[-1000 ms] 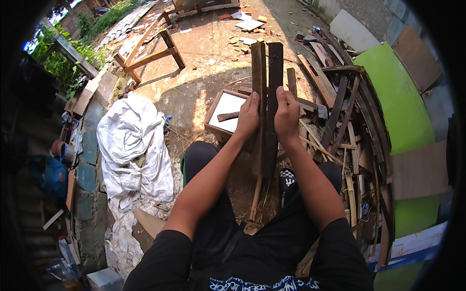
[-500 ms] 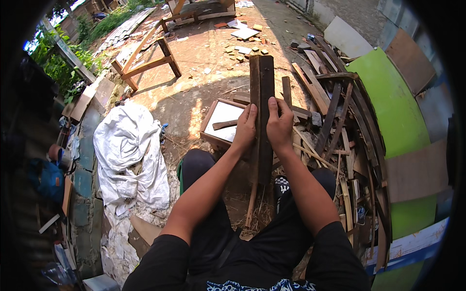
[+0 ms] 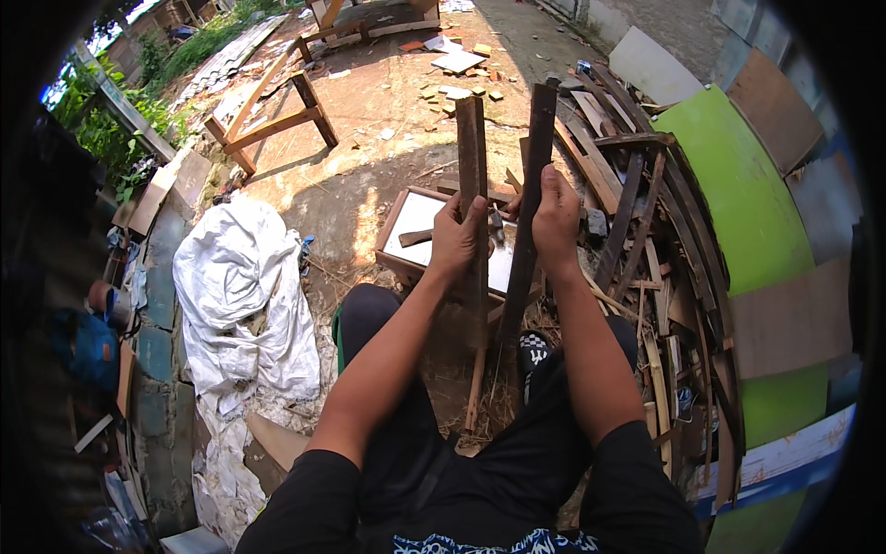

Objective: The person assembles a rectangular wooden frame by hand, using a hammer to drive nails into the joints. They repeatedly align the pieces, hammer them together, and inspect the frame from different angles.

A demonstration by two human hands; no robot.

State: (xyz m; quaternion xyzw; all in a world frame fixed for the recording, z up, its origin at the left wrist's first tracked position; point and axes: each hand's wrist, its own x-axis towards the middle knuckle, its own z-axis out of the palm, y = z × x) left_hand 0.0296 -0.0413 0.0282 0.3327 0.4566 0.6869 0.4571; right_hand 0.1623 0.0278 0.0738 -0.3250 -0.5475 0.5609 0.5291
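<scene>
My left hand (image 3: 457,238) is closed around a brown wooden strip (image 3: 472,148), held upright in front of me. In my right hand (image 3: 556,222) is a second, darker wooden strip (image 3: 538,138), tilted slightly with its top to the right. A gap lies between the two strips. Behind and below them is a low wooden frame or box with a white top (image 3: 425,218), partly hidden by my hands and the strips. A hammer (image 3: 496,222) shows in the gap, resting by the white top. A short piece of wood (image 3: 415,237) lies across its left part.
To the right is a heap of long boards and scrap wood (image 3: 637,222), with green panels (image 3: 738,185) leaning beyond. A white cloth (image 3: 242,277) lies on the left. Farther off stand a wooden trestle (image 3: 277,127) and scattered wood blocks (image 3: 480,72) on the dirt.
The two strips, side by side half a second ago, are now apart. My right hand has moved right with its strip, my left hand slightly left, uncovering the hammer.
</scene>
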